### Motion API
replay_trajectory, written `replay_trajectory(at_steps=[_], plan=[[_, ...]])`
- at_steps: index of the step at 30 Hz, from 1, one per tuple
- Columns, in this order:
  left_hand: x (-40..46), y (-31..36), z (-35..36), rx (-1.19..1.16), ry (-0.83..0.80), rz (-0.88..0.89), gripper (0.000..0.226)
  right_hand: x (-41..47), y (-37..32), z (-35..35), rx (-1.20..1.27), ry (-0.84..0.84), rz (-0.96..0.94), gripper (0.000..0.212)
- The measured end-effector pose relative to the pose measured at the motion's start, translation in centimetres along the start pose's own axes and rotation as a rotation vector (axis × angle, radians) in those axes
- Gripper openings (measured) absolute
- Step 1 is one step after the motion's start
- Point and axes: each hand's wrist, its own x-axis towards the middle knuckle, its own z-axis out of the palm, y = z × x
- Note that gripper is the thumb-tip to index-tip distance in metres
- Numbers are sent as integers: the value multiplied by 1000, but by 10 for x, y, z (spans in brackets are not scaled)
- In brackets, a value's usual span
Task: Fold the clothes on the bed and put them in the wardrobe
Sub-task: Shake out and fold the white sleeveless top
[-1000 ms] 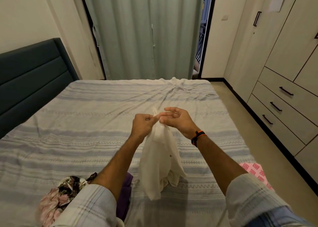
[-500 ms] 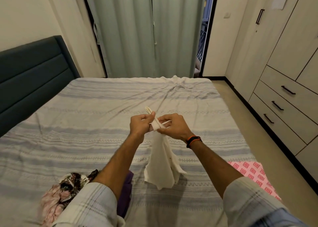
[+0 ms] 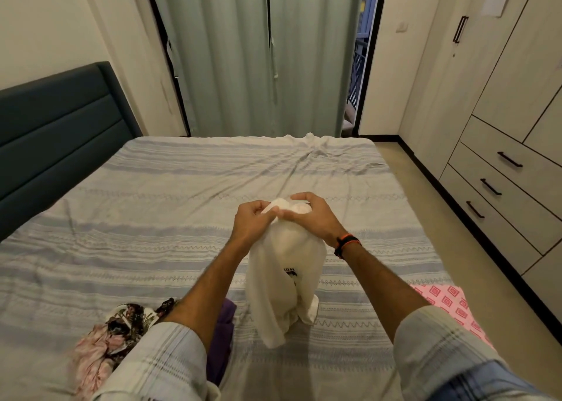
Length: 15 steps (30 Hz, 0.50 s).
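A white garment (image 3: 284, 279) with a small dark print hangs above the striped bed (image 3: 182, 206). My left hand (image 3: 251, 222) and my right hand (image 3: 313, 215) both pinch its bunched top, close together. Its lower end dangles just over the sheet. At the near left lie a floral and pink bundle of clothes (image 3: 112, 333) and a purple garment (image 3: 223, 333), partly hidden by my left arm. A pink patterned cloth (image 3: 450, 303) lies at the bed's right edge. The wardrobe (image 3: 498, 75) with drawers lines the right wall.
A dark teal headboard (image 3: 54, 132) stands at the left. Grey-green curtains (image 3: 261, 53) hang behind the bed, with a doorway gap to their right. A strip of floor (image 3: 456, 236) runs between bed and wardrobe drawers (image 3: 504, 181).
Both hands have gathered more of the white garment's top into a wider bunch, and the cloth has spread open below them, showing a dark print.
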Motion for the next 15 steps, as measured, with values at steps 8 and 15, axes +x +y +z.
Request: replay_trajectory(at_steps=[8, 15], plan=[[-4, -1, -10, 183, -103, 180, 12, 3, 4, -3, -117, -49, -118, 22], [-5, -19, -33, 483, -196, 23, 16, 10, -11, -23, 379, 289, -105, 23]])
